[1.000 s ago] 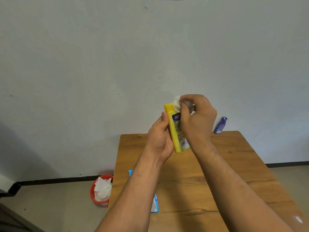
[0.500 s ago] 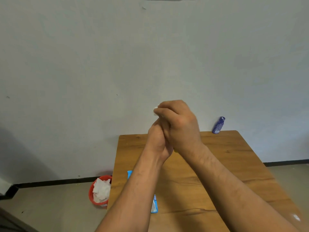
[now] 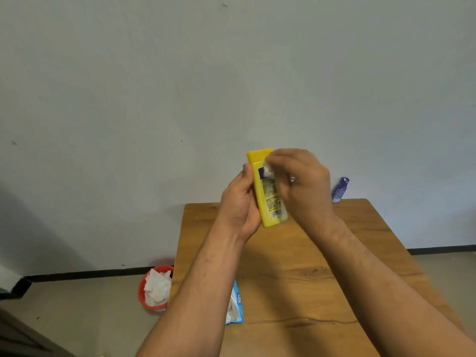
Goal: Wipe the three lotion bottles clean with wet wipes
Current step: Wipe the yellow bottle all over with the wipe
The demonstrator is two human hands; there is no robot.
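gripping yellow lotion bottle (image 3: 268, 194) upright, left hand (image 3: 240, 202); right hand (image 3: 301, 181) beside it pinches white wipe (image 3: 268, 171) against label.

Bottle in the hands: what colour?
The bottle is yellow, with a printed label; it shows in the head view.

The wooden table (image 3: 296, 279) stands with its far edge by the wall (image 3: 231, 86) and shows 2 things on its top. 1 small blue bottle (image 3: 340, 189) stands at the far right corner, close to the wall. A blue wet-wipe pack (image 3: 235, 305) lies flat near the left edge, only partly in sight. On the floor (image 3: 90, 305) just beside the table's left side sits 1 red bin (image 3: 142, 292), holding crumpled white wipes (image 3: 157, 287).
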